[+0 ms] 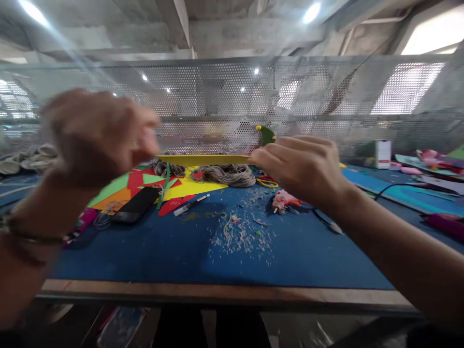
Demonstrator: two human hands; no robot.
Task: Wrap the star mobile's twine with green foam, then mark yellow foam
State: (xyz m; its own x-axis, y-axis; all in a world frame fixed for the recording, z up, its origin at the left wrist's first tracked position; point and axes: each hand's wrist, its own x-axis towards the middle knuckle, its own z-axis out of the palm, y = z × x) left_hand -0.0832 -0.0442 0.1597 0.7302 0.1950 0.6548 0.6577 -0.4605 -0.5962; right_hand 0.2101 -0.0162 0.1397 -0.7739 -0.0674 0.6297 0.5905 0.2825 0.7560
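A narrow yellow strip [206, 159] is stretched level above the blue table, between my two hands. My left hand [101, 133], blurred by motion, is closed on the strip's left end. On the right end, my right hand [304, 166] is closed with its fingers pinched round the strip. Behind and below the strip lie bundles of grey cord [232, 175] on yellow, red, green and orange sheets [197, 183]. A dark green curved piece [267, 136] with small yellow and orange dots shows just beyond my right hand.
On the blue table [308, 256] lie a black phone [136, 206], a pen [191, 205], a pink glue gun [284, 200] with a cable, and scattered pale scraps [242, 234]. A perforated metal screen [217, 96] stands behind; a white-screened phone [383, 153] is upright at right.
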